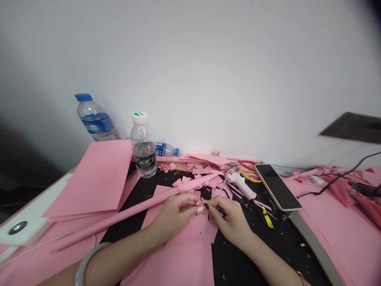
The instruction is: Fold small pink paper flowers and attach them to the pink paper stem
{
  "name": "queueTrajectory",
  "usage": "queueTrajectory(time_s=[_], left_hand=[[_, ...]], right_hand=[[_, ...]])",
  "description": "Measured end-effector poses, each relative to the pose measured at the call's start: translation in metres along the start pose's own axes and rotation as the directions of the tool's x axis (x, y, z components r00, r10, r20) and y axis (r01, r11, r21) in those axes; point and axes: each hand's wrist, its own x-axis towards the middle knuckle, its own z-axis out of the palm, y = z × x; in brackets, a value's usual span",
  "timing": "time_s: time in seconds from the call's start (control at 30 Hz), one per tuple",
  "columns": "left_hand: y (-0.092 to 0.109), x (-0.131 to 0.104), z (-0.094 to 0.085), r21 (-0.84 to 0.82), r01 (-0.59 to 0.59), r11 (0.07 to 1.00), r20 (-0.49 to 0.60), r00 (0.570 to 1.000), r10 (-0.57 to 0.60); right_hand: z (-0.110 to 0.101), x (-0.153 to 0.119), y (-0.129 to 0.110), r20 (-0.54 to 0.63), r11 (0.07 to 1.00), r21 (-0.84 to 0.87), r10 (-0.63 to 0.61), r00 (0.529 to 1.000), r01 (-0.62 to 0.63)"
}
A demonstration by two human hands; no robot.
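Both of my hands meet over a pink paper sheet (181, 254) on the black mat. Between the fingertips of my left hand (175, 212) is a small folded piece of pink paper (201, 203), which looks like a paper flower. My right hand (230, 218) pinches the same piece from the other side; its fingertips partly hide it. Just behind the hands lie pink paper scraps and a long rolled pink paper tube (139, 202). A pale pink glue gun (240, 183) rests beyond my right hand.
A stack of pink paper (98, 178) lies at left, near an upright green-labelled bottle (144, 155) and a blue-capped bottle (95, 119). At right are a phone (278, 186), a dark cable (333, 184) and more pink sheets (336, 238). A white wall (208, 79) stands behind.
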Motion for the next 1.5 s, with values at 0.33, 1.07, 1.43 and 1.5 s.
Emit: queueTrajectory(time_s=[0.33, 1.07, 1.43, 1.5], left_hand=[[0.0005, -0.0014, -0.0008, 0.072, -0.024, 0.997, -0.016, 1.000, 0.026], [-0.0002, -0.0013, -0.0017, 0.192, -0.038, 0.981, -0.034, 0.998, 0.045], [0.0028, -0.0037, -0.0003, 0.306, -0.082, 0.948, -0.010, 0.996, 0.090], [0.0029, -0.0040, -0.0004, 0.320, -0.095, 0.943, -0.008, 0.995, 0.103]], right_hand=[[-0.0024, 0.0011, 0.0034, 0.047, 0.996, -0.054, -0.072, 0.996, 0.074], [-0.0021, -0.0004, 0.0027, 0.107, 0.986, -0.123, -0.095, 0.990, 0.108], [-0.0020, -0.0022, 0.0027, 0.207, 0.985, -0.162, -0.029, 0.978, 0.063], [-0.0027, -0.0020, 0.0018, 0.219, 0.983, -0.167, -0.041, 0.975, 0.079]])
